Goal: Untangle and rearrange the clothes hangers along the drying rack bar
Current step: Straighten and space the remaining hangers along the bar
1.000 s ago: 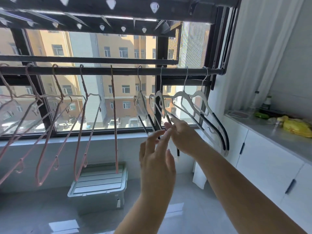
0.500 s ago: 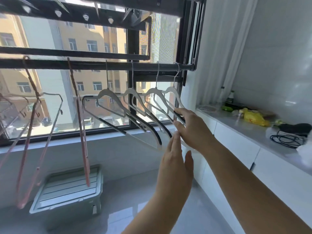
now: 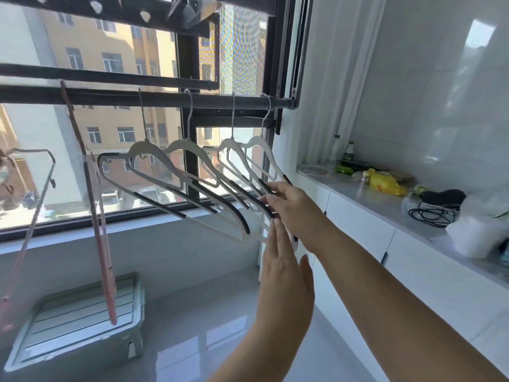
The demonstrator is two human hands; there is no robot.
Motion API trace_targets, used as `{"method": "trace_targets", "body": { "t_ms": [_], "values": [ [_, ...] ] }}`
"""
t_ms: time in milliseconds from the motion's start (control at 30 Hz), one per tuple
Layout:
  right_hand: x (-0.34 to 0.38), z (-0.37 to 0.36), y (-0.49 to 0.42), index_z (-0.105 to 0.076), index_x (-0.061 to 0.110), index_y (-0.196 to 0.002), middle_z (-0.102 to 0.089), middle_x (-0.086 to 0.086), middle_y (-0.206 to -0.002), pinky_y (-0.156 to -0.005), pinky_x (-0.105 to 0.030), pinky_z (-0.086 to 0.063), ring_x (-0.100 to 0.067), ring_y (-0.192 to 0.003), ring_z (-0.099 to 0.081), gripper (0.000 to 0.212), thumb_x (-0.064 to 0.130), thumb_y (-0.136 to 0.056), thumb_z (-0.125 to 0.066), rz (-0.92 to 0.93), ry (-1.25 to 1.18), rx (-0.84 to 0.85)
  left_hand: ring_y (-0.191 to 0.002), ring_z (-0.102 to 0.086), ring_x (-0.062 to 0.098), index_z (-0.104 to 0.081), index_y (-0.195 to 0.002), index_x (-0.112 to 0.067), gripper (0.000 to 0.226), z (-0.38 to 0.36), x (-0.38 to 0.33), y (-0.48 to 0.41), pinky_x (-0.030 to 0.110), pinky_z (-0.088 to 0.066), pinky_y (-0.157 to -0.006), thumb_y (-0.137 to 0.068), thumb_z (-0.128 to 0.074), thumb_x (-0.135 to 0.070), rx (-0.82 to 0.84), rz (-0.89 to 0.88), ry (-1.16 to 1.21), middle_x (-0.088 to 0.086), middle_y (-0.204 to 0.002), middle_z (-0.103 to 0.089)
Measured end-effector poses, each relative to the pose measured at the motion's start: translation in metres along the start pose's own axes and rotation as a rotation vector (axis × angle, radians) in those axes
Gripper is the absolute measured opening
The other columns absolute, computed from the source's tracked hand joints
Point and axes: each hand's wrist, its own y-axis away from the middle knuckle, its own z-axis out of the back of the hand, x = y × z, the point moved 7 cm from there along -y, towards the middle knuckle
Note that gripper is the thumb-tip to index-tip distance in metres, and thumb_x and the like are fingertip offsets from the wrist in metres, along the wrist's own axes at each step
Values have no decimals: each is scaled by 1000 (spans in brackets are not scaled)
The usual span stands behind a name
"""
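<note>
White hangers (image 3: 190, 143) in right fingers (image 3: 275, 190)

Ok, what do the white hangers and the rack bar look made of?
White hangers: matte off-white bodies, probably plastic; thin shiny hooks look like metal wire; the dark ribbed strips on their shoulders seem to be rubber or foam. Rack bar: dark round tube with a dull sheen, likely painted metal.

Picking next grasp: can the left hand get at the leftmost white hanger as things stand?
Probably yes. The left hand is open just below the low ends of the white hangers, with nothing between it and the leftmost white hanger. The right hand touches those farther right.
</note>
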Motion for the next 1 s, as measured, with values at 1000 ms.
{"method": "trace_targets", "body": {
  "t_ms": [1000],
  "values": [
    [-3, -10, 2, -54, 21, -113, -61, 4, -88, -91, -30, -50, -15, -89, -61, 24, 13, -97, -39, -35, -233, 8, -137, 3, 7, 5, -141, -27, 62, -5, 1, 7, 17, 9, -105, -81, -7, -38, -105, -114, -114, 2, -151, -10]
  ]
}}
